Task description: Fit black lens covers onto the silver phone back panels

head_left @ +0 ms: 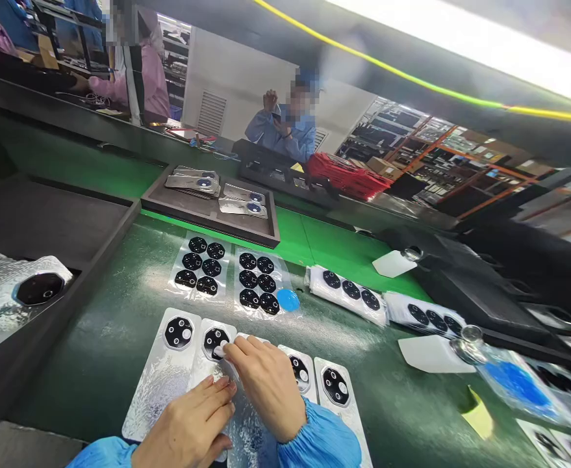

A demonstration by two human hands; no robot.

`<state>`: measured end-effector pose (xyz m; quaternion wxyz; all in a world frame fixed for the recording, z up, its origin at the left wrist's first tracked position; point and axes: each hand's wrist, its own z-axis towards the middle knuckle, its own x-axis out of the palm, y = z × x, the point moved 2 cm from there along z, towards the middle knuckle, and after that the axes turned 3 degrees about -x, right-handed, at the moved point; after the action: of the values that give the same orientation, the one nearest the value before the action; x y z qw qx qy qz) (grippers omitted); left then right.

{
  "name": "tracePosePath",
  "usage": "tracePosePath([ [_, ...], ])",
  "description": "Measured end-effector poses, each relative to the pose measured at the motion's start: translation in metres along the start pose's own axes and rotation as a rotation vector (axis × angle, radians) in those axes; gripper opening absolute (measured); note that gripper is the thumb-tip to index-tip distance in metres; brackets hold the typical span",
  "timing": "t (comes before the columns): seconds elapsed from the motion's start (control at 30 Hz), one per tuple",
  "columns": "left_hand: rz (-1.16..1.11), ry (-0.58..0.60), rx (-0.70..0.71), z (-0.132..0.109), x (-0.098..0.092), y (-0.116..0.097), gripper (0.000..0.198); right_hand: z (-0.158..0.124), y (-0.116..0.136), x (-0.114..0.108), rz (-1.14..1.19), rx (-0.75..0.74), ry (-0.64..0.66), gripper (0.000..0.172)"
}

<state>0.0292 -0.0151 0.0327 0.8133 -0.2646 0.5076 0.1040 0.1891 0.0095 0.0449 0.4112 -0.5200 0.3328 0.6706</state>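
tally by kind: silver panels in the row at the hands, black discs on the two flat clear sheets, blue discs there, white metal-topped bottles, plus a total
Silver panels: 5, one mostly covered
Black discs: 12
Blue disc: 1
White bottles: 2
Total: 20

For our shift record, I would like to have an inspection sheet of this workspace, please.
Surface: glossy green worktop
Workpieces: silver panels in a row with black octagonal plates; clear sheets of black plates behind
Clutter: blue disc, curled yellow slip
Left hand: over the panels; contact unclear
Right hand: fingertips at the plate second from left
Cables: yellow-green line overhead, possibly a cable
Surroundings: tray with similar panels, red stack, co-worker in blue, shelves
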Motion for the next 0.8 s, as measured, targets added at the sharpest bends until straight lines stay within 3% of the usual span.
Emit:
tracePosePath([
  [0.17, -0.016, 0.033, 0.000, -0.0011, 0.0010, -0.0001, 0.031, -0.0010, 0.0003, -0.0022, -0.013, -0.002, 0.009, 0.021],
  [0.4, -0.097, -0.035, -0.028, -0.0031, 0.0034, 0.0013, 0.026, -0.0031, 0.0020, -0.0035, -0.042, -0.015, 0.016, 0.020],
  [0.8, -0.031, -0.034, -0.013, -0.0023, 0.0008, -0.0002, 0.031, -0.0011, 0.0042, -0.0041, -0.046, -0.014, 0.034, 0.020],
])
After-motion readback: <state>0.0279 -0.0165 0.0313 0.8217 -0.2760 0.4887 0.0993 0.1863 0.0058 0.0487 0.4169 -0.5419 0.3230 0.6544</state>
